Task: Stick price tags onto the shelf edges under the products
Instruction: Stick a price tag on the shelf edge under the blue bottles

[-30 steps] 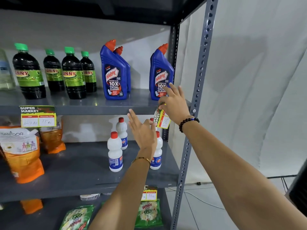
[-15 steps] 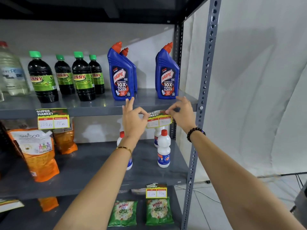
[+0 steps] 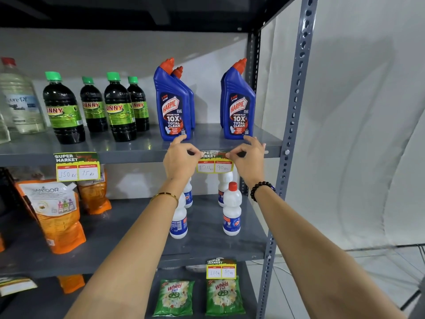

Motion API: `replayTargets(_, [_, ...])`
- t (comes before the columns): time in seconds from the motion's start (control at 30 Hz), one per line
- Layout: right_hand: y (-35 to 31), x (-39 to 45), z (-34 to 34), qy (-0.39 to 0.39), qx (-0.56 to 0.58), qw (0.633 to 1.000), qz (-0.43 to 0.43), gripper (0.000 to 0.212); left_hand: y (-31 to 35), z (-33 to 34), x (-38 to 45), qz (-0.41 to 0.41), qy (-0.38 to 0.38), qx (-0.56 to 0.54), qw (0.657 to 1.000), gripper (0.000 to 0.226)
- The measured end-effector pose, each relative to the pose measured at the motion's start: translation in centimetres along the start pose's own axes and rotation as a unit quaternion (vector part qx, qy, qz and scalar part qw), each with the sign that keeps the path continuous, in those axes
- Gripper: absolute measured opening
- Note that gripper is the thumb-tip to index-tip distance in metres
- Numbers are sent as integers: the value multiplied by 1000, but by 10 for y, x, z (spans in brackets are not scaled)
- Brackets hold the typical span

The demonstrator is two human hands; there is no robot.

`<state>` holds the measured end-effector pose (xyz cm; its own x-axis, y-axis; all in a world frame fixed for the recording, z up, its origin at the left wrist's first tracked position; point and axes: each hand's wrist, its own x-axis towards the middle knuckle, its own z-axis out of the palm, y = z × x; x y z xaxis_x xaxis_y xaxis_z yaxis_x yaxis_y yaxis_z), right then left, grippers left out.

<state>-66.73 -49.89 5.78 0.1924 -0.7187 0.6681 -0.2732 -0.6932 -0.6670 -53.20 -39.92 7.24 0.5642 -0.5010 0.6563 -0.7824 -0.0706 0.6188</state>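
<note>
A yellow and green price tag (image 3: 215, 164) lies flat against the front edge of the upper grey shelf (image 3: 128, 155), between and below the blue Harpic bottles (image 3: 173, 104). My left hand (image 3: 181, 161) pinches the tag's left end with thumb and forefinger. My right hand (image 3: 248, 160) pinches its right end the same way. A second Harpic pair (image 3: 238, 102) stands at the right. Another tag (image 3: 77, 166) hangs on the same edge under the dark green-capped bottles (image 3: 62, 109). A third tag (image 3: 221, 269) hangs on the middle shelf's edge.
White bottles with red caps (image 3: 232, 209) stand on the middle shelf behind my wrists. Orange refill pouches (image 3: 55, 215) lean at the left. Green detergent packets (image 3: 223, 295) lie on the bottom shelf. A perforated grey upright (image 3: 292, 125) closes the shelf's right side, with a white sheet behind.
The tag went from hanging tilted in my right hand alone to level on the shelf edge. My left hand rose and took its left end. The view shifted closer and slightly right.
</note>
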Motion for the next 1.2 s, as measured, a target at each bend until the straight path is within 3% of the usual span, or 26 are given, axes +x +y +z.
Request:
replayTargets(0.5, [-4,7,9,35,-36,999,2,7,4,4,3,-23,12,17,1000,9])
replayTargets(0.63, [-6,7,9,52,-43,998,5,25,3,9,3,-18,24,12,999,18])
replayTargets(0.8, [-5,3,7,-7,-86,996,-20,37,-2,15,6,-3,-6,3,1000,33])
replayTargets(1.2, [-18,4,12,7,-132,991,-3,29,-4,27,8,11,36,14,999,30])
